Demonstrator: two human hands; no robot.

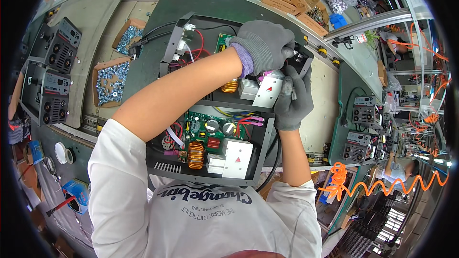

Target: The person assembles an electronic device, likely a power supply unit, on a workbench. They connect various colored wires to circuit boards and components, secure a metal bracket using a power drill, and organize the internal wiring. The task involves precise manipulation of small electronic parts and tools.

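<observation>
"What's around?"
"A green board (201, 0) carries an open black far housing (173, 44) mid-board, a near housing (201, 177) toward the wearer, and a plug (137, 48) at its left edge."
"The hands?"
"Both at the far housing's right end: left hand (265, 45) curled, right hand (294, 100) narrowed. What they grip, I can't tell."
"Room?"
"Bare board along the far edge."

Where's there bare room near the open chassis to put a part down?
Bare patches: the dark green board beyond the far chassis; the right cream board, right of the right hand; and the left cream board, between the black cased machines and cardboard fastener boxes. Crowded: the far chassis's right end, around the left hand, and the near chassis, packed with components.
</observation>
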